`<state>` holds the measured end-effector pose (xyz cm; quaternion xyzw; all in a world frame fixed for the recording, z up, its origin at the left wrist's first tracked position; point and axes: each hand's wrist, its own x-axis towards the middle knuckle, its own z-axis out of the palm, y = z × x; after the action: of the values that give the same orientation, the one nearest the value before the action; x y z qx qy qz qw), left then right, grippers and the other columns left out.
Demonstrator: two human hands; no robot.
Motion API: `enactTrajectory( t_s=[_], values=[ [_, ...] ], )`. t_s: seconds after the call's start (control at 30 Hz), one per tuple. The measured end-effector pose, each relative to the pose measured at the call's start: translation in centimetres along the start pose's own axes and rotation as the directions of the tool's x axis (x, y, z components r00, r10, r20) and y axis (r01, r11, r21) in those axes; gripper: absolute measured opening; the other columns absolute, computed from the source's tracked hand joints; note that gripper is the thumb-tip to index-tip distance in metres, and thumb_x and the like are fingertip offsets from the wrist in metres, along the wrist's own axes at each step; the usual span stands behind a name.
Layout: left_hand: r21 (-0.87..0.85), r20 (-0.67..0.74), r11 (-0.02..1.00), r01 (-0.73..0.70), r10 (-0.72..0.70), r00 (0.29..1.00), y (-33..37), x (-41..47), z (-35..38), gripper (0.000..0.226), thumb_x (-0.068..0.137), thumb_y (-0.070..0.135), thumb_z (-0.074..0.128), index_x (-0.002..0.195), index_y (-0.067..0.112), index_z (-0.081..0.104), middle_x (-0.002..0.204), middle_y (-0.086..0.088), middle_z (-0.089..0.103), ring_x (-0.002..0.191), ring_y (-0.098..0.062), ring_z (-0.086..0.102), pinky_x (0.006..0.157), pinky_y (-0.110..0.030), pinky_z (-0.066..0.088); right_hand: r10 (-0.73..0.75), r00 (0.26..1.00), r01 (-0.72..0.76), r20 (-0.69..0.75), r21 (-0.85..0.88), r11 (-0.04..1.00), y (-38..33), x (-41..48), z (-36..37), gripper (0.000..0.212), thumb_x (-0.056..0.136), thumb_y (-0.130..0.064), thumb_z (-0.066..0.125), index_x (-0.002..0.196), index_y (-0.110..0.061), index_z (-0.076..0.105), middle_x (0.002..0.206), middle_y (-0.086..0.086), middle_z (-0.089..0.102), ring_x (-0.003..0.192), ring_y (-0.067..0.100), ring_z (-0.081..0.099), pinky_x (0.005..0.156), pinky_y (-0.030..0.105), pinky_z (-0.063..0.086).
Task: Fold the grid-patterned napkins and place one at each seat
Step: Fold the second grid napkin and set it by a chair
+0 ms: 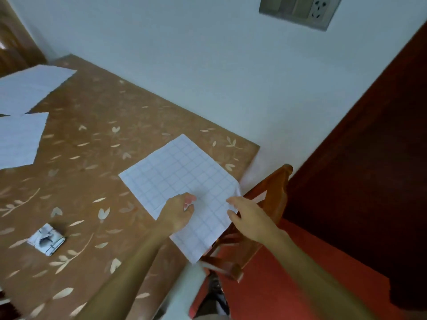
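Nearest, a small folded napkin [47, 242] lies on the leaf-patterned tablecloth [97, 158]. At the table's right edge, the left hand [176, 212] pinches the unfolded grid napkin [182, 181] with curled fingers, while the right hand [248, 217] grips its overhanging edge above a wooden chair [272, 195]. Farther left lie two more flat napkins [27, 88].

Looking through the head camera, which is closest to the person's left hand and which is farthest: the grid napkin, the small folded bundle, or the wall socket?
From the left hand:
1. Grid napkin: right under the hand, at the table's right edge.
2. Small folded bundle: on the table, off to the left.
3. Wall socket: high on the wall, upper right, farthest.
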<state>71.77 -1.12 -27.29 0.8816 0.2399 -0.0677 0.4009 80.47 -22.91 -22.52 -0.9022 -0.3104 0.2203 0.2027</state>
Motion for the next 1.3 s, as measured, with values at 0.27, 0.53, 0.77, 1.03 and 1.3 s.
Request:
enactTrajectory(
  t_s=[0.27, 0.53, 0.77, 1.03, 1.3],
  values=[
    [-0.014, -0.070, 0.992, 0.126, -0.127, 0.989, -0.3, 3.3, -1.0, 0.029, 0.098, 0.018, 0.054, 0.125, 0.018, 0.064, 0.125, -0.004, 0.067, 0.109, -0.018, 0.064, 0.093, -0.029, 0.051, -0.113, 0.986, 0.118, 0.125, -0.033, 0.993, 1.3, 9.6, -2.3, 0.044, 0.103, -0.026, 0.050, 0.146, -0.014, 0.047, 0.145, 0.003, 0.054, 0.132, 0.018, 0.051, 0.110, 0.031, 0.042],
    [-0.043, -0.141, 0.946, 0.321, -0.324, 0.936, -1.5, 5.9, -2.1, 0.030, 0.098, 0.020, 0.054, 0.126, 0.020, 0.063, 0.125, -0.003, 0.066, 0.114, -0.018, 0.062, 0.094, -0.029, 0.049, -0.245, 0.930, 0.272, 0.274, -0.066, 0.960, 0.8, 19.1, -2.2, 0.043, 0.102, -0.025, 0.051, 0.143, -0.013, 0.049, 0.140, 0.004, 0.058, 0.128, 0.019, 0.054, 0.107, 0.031, 0.044],
    [-0.091, -0.228, 0.874, 0.477, -0.484, 0.845, -3.0, 9.9, -1.7, 0.029, 0.101, 0.022, 0.050, 0.128, 0.020, 0.061, 0.127, -0.001, 0.063, 0.121, -0.019, 0.058, 0.091, -0.025, 0.039, -0.358, 0.835, 0.414, 0.418, -0.050, 0.909, 0.2, 29.1, -0.2, 0.040, 0.101, -0.020, 0.052, 0.140, -0.010, 0.052, 0.140, 0.007, 0.059, 0.128, 0.022, 0.055, 0.108, 0.039, 0.045],
    [0.017, -0.340, 0.817, 0.576, -0.537, 0.772, -7.1, 18.6, -3.8, 0.035, 0.099, 0.017, 0.052, 0.134, 0.011, 0.056, 0.139, -0.012, 0.053, 0.124, -0.031, 0.051, 0.099, -0.045, 0.050, -0.451, 0.832, 0.480, 0.324, -0.013, 0.877, 0.0, 41.8, 1.6, 0.032, 0.096, -0.007, 0.056, 0.127, -0.007, 0.064, 0.127, 0.014, 0.065, 0.113, 0.031, 0.062, 0.099, 0.039, 0.049],
    [0.113, -0.436, 0.800, 0.589, -0.493, 0.753, -9.8, 26.0, -5.8, 0.066, 0.087, 0.018, 0.075, 0.144, 0.023, 0.043, 0.142, -0.010, 0.046, 0.125, -0.034, 0.049, 0.101, -0.046, 0.050, -0.544, 0.781, 0.607, 0.306, -0.170, 0.776, -1.5, 49.5, 3.5, 0.041, 0.094, -0.018, 0.065, 0.133, -0.007, 0.058, 0.135, 0.014, 0.057, 0.124, 0.037, 0.050, 0.105, 0.048, 0.039]
  ],
)
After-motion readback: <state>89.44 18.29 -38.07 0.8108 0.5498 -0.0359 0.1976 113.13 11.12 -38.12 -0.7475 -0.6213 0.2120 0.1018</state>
